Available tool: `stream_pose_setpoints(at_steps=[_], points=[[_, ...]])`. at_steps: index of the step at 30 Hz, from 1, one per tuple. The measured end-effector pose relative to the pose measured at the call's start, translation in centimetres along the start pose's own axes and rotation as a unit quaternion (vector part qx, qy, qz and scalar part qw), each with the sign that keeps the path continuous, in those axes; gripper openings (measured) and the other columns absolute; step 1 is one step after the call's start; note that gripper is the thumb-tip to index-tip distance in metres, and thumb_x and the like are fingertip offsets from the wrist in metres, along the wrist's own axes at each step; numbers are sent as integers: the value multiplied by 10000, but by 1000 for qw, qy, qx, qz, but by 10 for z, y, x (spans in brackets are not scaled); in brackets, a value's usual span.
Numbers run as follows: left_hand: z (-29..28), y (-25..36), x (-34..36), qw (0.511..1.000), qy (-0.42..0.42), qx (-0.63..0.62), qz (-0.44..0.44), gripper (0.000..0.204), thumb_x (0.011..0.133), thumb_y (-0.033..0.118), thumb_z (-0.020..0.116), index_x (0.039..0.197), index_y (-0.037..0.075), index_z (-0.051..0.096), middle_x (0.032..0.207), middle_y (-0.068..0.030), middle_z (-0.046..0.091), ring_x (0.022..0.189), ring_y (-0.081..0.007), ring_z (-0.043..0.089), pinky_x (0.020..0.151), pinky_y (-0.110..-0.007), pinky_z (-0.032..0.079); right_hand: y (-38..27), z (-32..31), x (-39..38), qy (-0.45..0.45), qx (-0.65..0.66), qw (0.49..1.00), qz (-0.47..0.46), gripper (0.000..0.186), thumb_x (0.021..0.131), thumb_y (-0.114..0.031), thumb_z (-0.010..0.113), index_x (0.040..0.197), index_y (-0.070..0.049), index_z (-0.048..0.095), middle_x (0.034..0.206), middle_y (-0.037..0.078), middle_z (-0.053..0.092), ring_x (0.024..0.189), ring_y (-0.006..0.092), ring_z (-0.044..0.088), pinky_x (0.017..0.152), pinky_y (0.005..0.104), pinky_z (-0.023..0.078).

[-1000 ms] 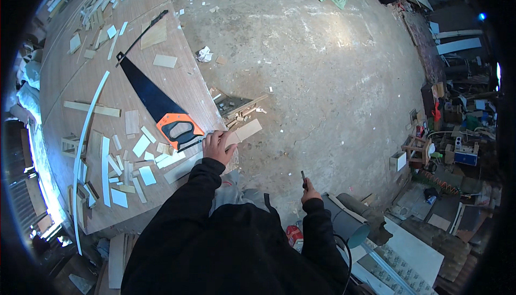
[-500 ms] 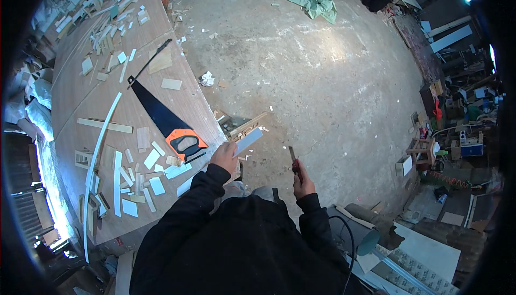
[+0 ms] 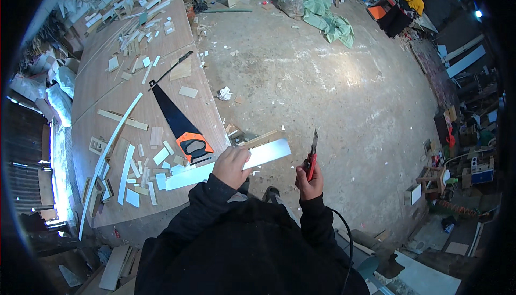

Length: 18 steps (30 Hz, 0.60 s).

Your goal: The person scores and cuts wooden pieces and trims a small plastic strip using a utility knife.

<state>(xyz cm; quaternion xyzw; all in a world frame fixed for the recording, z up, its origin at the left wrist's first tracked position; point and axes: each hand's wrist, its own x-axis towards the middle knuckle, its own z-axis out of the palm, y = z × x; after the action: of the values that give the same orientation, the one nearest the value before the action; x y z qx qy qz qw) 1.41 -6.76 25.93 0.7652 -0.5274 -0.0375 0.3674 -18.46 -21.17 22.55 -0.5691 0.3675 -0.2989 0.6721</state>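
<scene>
My left hand (image 3: 231, 167) grips a long flat white strip (image 3: 269, 152) near its middle. The strip's left end lies over the table's near edge, and its right end sticks out over the floor. In my right hand (image 3: 310, 183) is a red and black utility knife (image 3: 312, 162), its long blade bare and pointing away from me, to the right of the strip and apart from it. A handsaw (image 3: 174, 113) with an orange and black handle lies on the table, just beyond my left hand.
Wood offcuts and white pieces (image 3: 133, 198) litter the table (image 3: 129, 144), along with a long curved strip (image 3: 110, 144). A crumpled green cloth (image 3: 327, 18) lies on the far floor. Cluttered tools and a wooden stool (image 3: 431, 179) stand at the right.
The white strip has turned closer to level, with more of its face showing. The knife now points straighter ahead, slightly right instead of left. The whole view has shifted, moving the table rightward in the picture.
</scene>
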Motion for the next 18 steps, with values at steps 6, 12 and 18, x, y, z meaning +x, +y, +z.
stream_pose_setpoints(at_steps=[6, 12, 18], points=[[-8, 69, 14, 858, -178, -402, -266, 228, 931, 137, 639, 1072, -18, 548, 907, -119, 693, 747, -219, 690, 660, -302, 541, -60, -41, 21, -98, -69, 991, -51, 271, 845, -70, 738, 909, -72, 475, 724, -15, 531, 525, 46, 459, 439, 217, 345], [7, 103, 22, 796, -263, -452, -304, 284, 980, 222, 591, 1111, -28, 554, 795, -78, 660, 651, -146, 669, 593, -260, 550, -73, -60, 33, -172, 32, 985, 4, 371, 793, -58, 785, 852, -101, 421, 786, 21, 551, 575, 56, 484, 489, 219, 371], [24, 121, 16, 807, -279, -399, -336, 374, 948, 312, 643, 1105, -10, 532, 760, -74, 633, 618, -152, 662, 561, -271, 550, -60, -73, 34, -210, 8, 975, 67, 409, 755, -116, 837, 886, -88, 451, 738, -27, 514, 666, 52, 515, 596, 224, 445]])
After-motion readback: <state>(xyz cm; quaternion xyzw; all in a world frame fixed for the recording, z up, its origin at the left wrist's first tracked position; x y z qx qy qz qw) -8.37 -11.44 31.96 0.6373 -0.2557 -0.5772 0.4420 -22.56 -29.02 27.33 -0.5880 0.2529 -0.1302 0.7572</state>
